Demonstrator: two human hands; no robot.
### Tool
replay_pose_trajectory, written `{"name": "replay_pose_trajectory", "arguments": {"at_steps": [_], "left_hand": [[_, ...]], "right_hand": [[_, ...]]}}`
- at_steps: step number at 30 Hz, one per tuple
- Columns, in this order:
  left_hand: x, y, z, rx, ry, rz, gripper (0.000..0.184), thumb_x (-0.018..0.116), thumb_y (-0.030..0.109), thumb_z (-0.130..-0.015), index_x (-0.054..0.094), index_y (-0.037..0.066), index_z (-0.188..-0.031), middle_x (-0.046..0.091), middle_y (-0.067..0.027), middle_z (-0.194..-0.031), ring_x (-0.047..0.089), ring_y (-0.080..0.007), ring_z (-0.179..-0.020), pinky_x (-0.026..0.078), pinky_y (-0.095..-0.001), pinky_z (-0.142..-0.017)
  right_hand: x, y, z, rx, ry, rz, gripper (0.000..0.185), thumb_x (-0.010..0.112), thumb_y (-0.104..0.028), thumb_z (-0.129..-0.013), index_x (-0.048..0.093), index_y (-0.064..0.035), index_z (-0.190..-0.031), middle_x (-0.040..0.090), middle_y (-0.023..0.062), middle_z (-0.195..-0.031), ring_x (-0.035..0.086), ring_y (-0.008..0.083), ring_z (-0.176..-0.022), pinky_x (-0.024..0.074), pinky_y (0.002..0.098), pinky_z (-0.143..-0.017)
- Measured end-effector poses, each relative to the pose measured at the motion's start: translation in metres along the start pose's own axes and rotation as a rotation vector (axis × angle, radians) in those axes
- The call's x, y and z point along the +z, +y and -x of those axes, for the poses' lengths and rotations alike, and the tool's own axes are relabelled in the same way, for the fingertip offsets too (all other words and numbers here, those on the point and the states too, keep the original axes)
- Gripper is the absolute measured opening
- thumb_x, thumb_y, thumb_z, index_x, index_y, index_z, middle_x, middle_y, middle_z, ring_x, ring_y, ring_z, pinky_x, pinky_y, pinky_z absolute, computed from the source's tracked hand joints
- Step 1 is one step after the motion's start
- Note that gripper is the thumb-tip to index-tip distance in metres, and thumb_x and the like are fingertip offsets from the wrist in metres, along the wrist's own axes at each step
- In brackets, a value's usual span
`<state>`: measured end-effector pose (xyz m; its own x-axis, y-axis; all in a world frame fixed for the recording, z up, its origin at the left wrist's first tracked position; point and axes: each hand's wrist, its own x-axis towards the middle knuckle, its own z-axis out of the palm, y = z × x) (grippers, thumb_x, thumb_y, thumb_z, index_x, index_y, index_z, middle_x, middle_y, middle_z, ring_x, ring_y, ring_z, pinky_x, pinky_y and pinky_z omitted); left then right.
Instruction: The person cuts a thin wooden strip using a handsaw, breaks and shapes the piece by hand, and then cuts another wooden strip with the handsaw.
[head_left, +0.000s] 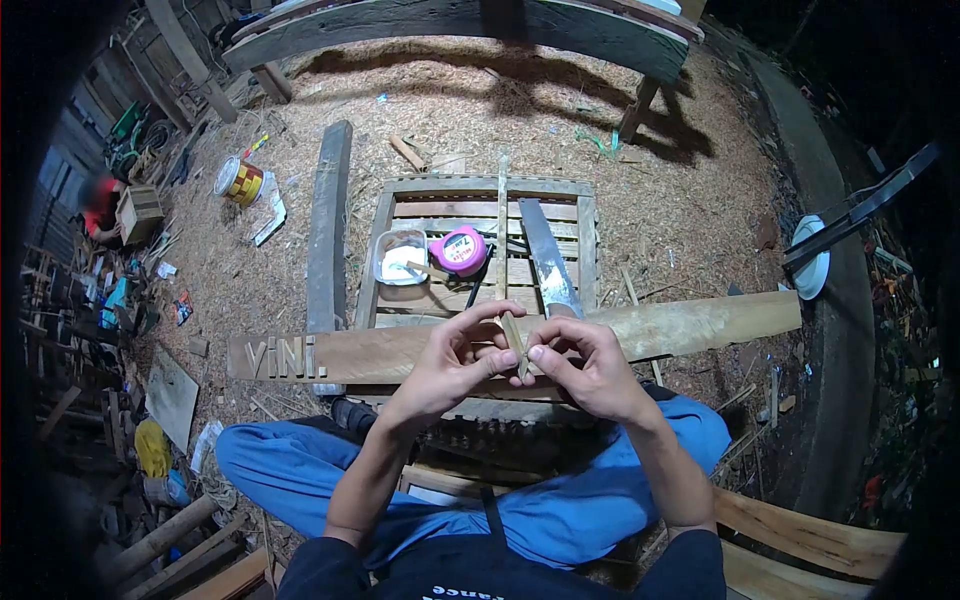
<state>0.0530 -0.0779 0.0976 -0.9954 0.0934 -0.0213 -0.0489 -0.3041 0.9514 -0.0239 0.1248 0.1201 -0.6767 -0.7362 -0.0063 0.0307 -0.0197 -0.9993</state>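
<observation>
My left hand pinches a small, thin wooden piece held upright above a long board. The fingertips of my right hand are closed at the lower end of that same piece. Raised wooden letters stand at the left end of the board. Behind my hands, on a slatted wooden crate, are a white tub with white contents and a stick, a pink tape measure and a saw blade.
A dark beam lies left of the crate. A wooden bench stands at the back. Farther left are a yellow and red bucket and a person in red beside a wooden box. Sawdust covers the ground.
</observation>
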Motion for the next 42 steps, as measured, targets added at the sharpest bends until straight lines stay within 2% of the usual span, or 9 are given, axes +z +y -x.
{"name": "replay_pose_trajectory", "arguments": {"at_steps": [4, 8, 10, 12, 14, 22, 32, 40, 42], "left_hand": [[0.002, 0.001, -0.001, -0.022, 0.007, 0.066, 0.046, 0.071, 0.005, -0.097, 0.052, 0.000, -0.139, 0.069, -0.0101, -0.104, 0.070, -0.0125, -0.091, 0.058, -0.0259, -0.080], [0.004, -0.006, -0.004, 0.045, 0.059, -0.057, 0.040, 0.072, 0.002, -0.095, 0.056, 0.000, -0.132, 0.071, -0.0097, -0.104, 0.070, -0.0134, -0.099, 0.059, -0.0293, -0.084], [0.010, -0.017, -0.004, 0.167, 0.147, -0.174, 0.036, 0.073, -0.001, -0.091, 0.060, 0.000, -0.125, 0.072, -0.0101, -0.105, 0.071, -0.0164, -0.101, 0.059, -0.0312, -0.086], [0.009, -0.020, -0.004, 0.290, 0.243, -0.296, 0.032, 0.074, -0.004, -0.088, 0.064, 0.001, -0.118, 0.073, -0.0104, -0.105, 0.072, -0.0193, -0.104, 0.059, -0.0331, -0.088], [0.004, -0.018, -0.003, 0.717, 0.235, -0.818, 0.022, 0.076, -0.010, -0.082, 0.066, 0.000, -0.099, 0.073, -0.0136, -0.107, 0.073, -0.0275, -0.102, 0.059, -0.0349, -0.091], [0.002, -0.017, 0.007, 0.969, 0.331, -0.939, 0.021, 0.079, -0.002, -0.078, 0.072, 0.008, -0.096, 0.073, -0.0104, -0.106, 0.072, -0.0316, -0.102, 0.059, -0.0401, -0.085], [0.002, -0.008, 0.006, 1.001, 0.304, -1.043, 0.021, 0.081, 0.001, -0.080, 0.073, 0.011, -0.098, 0.076, -0.0073, -0.098, 0.074, -0.0247, -0.089, 0.055, -0.0379, -0.081], [0.002, -0.014, 0.001, 0.495, 0.368, -0.691, 0.038, 0.081, 0.003, -0.084, 0.073, 0.006, -0.121, 0.077, -0.0074, -0.093, 0.072, -0.0198, -0.083, 0.052, -0.0333, -0.082], [0.004, -0.014, 0.001, 0.463, 0.367, -0.703, 0.039, 0.079, 0.002, -0.086, 0.072, 0.005, -0.124, 0.077, -0.0086, -0.094, 0.073, -0.0192, -0.084, 0.053, -0.0330, -0.083]], "right_hand": [[-0.002, 0.006, 0.003, 0.104, -0.020, -0.223, 0.017, 0.063, -0.012, -0.103, 0.067, 0.0038, -0.105, 0.069, 0.0045, -0.097, 0.069, 0.0093, -0.087, 0.0586, 0.0254, -0.074], [-0.006, 0.009, 0.000, 0.112, 0.042, -0.038, 0.014, 0.068, -0.012, -0.098, 0.070, 0.0008, -0.103, 0.070, 0.0048, -0.091, 0.069, 0.0126, -0.084, 0.0574, 0.0297, -0.072], [-0.006, 0.005, -0.003, -0.231, 0.209, 0.634, 0.011, 0.073, -0.012, -0.091, 0.073, -0.0034, -0.098, 0.068, 0.0071, -0.083, 0.068, 0.0211, -0.080, 0.0537, 0.0356, -0.071], [-0.002, 0.008, -0.006, -0.367, 0.295, 0.648, 0.012, 0.077, -0.010, -0.081, 0.074, -0.0060, -0.093, 0.066, 0.0092, -0.082, 0.065, 0.0283, -0.079, 0.0502, 0.0399, -0.071], [-0.001, 0.006, -0.005, -0.579, 0.331, 0.873, 0.017, 0.079, -0.003, -0.076, 0.072, -0.0039, -0.091, 0.069, 0.0097, -0.085, 0.067, 0.0284, -0.083, 0.0527, 0.0383, -0.073], [0.008, 0.007, -0.007, -0.812, 0.393, 0.918, 0.028, 0.084, 0.000, -0.065, 0.072, -0.0061, -0.090, 0.067, 0.0060, -0.084, 0.067, 0.0258, -0.083, 0.0519, 0.0370, -0.068], [0.005, 0.003, -0.007, -0.811, 0.403, 0.960, 0.025, 0.083, -0.005, -0.069, 0.072, -0.0080, -0.091, 0.069, 0.0036, -0.090, 0.066, 0.0261, -0.084, 0.0531, 0.0382, -0.071], [0.009, 0.010, -0.006, -0.456, 0.251, 0.683, 0.016, 0.079, -0.005, -0.074, 0.074, -0.0040, -0.089, 0.067, 0.0096, -0.079, 0.066, 0.0262, -0.079, 0.0545, 0.0381, -0.077], [0.011, 0.010, -0.005, -0.364, 0.269, 0.625, 0.011, 0.076, -0.004, -0.077, 0.072, -0.0023, -0.087, 0.065, 0.0066, -0.078, 0.060, 0.0174, -0.067, 0.0505, 0.0311, -0.068]]}}
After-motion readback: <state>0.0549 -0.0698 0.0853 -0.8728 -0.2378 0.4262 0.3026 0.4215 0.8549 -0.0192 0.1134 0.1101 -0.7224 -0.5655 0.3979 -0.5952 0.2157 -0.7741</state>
